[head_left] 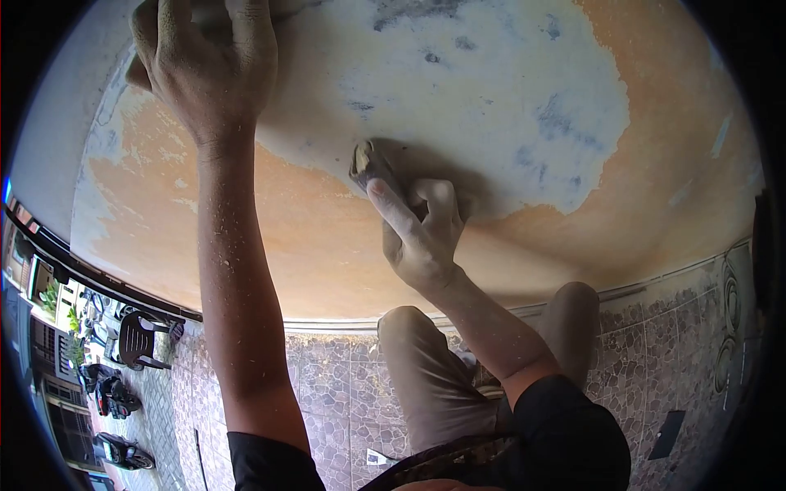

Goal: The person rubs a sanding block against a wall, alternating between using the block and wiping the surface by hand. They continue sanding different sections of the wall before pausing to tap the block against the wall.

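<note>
My right hand (422, 233), coated with pale dust, is closed on a worn, dusty sanding block (368, 164) that lies against a large curved panel (327, 237). The panel has orange paint with a whitish patch (491, 98) marked by grey-blue spots. At the upper left, my left hand (209, 78) is also dusty and rests on the panel with its fingers apart. Its fingertips are cut off by the top of the view, and dark shadow lies between the fingers.
My bent knees (417, 360) are below the panel's lower edge. Stone-patterned tiles (327, 401) cover the floor, with a dark flat piece (667, 434) at right and a small white scrap (378, 457). A dark plastic chair (143, 338) and motorcycles (115, 393) stand outside at left.
</note>
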### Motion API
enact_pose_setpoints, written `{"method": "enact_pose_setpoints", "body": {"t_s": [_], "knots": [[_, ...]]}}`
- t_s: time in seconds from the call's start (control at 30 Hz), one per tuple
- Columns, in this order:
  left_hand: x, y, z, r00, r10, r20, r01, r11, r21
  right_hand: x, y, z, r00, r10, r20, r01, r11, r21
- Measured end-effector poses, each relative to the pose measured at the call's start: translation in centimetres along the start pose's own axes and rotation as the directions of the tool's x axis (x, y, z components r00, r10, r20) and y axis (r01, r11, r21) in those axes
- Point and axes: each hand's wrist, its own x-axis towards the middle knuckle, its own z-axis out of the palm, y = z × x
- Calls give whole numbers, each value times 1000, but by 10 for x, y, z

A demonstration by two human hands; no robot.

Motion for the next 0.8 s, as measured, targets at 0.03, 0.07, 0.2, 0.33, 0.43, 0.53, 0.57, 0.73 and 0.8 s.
{"method": "enact_pose_setpoints", "body": {"t_s": [0.03,0.07,0.2,0.33,0.43,0.53,0.57,0.73,0.8], "knots": [[0,0,2,1000,6,-6,-6,1000,-3,-27,6,-4,1000,5,12,-5,999,-48],[-1,-2,4,1000,4,-24,-4,1000,-28,-58,16,-7,1000,9,24,-7,995,-97],[-2,5,8,996,-71,-53,65,992,-109,-165,50,-27,999,3,49,2,995,-100],[-3,3,7,997,-49,-59,44,996,-79,-81,26,-4,999,44,-22,-45,998,-40],[-1,3,7,997,-62,-40,55,988,-146,-1,-1,7,999,-36,-5,36,999,-18],[3,1,6,996,-74,-40,63,970,-233,-40,8,1,998,0,64,3,999,-49],[3,3,2,998,-63,-20,58,980,-189,-74,19,-2,999,5,43,-1,995,-97],[0,-4,11,999,-10,-48,8,999,-52,-176,53,-10,966,190,174,-205,976,74],[0,-3,11,996,4,-93,-14,994,-108,-98,26,-5,999,29,31,-27,997,-74]]}}
